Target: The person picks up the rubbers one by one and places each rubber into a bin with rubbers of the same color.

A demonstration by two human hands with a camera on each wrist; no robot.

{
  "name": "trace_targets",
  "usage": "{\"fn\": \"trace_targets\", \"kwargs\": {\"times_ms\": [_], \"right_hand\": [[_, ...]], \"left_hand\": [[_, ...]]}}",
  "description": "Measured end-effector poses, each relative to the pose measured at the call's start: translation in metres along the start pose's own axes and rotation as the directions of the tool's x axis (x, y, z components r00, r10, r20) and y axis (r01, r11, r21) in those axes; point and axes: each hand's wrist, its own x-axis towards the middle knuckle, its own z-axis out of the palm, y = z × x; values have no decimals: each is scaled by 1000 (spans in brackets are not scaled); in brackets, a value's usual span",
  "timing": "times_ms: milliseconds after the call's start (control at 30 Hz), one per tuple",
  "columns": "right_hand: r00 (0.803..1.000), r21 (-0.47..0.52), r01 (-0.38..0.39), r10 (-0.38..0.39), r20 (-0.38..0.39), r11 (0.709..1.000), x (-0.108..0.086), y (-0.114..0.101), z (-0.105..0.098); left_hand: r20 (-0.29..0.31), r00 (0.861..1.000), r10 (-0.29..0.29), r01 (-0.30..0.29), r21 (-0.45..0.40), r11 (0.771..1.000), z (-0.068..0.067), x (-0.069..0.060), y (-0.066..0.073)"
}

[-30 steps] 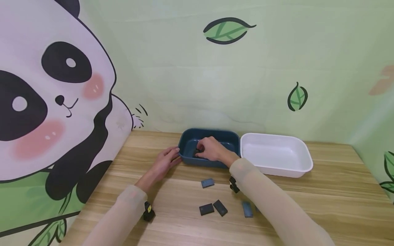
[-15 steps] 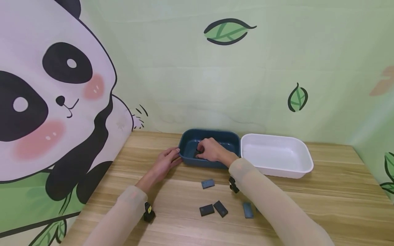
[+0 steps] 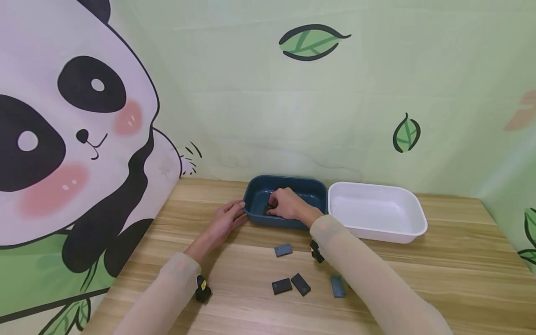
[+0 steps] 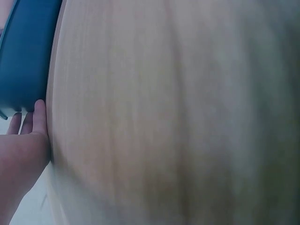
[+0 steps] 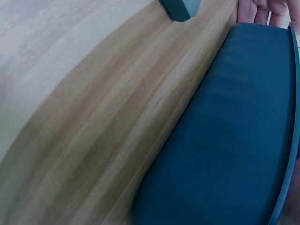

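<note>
My right hand reaches into the dark blue bin, fingers curled down around a small dark block, mostly hidden by the hand. Against the bin's left end rests my left hand, its fingers fairly straight. The left wrist view shows the left hand's fingertips touching the bin's outer end wall. In the right wrist view the bin's front wall hides the right hand's grip. On the table before the bin lie two black blocks and a blue block; another blue block lies near the right sleeve.
A white bin stands directly right of the blue one. Both bins are near the table's back edge, in front of a green backdrop with a panda and leaves. The right forearm crosses over the table and covers part of it.
Hands, bins and blocks keep nearly the same places. The right hand stays low in the blue bin; the view shifts only very slightly.
</note>
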Motion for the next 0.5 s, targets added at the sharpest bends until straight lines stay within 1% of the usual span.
{"fn": "trace_targets", "kwargs": {"times_ms": [100,233,367,500], "right_hand": [[1000,22,-7,7,6,1000,-2,1,-1],[1000,61,-10,10,11,998,-5,4,-4],[1000,82,11,-10,-6,997,-11,6,-13],[999,89,44,-41,-36,995,-21,6,-26]], "left_hand": [[4,1000,0,0,1,1000,2,-1,0],[2,1000,-15,15,-1,1000,3,-2,-1],[0,1000,-9,9,-10,1000,1,-1,-2],[1,1000,2,-2,-11,1000,0,0,-1]]}}
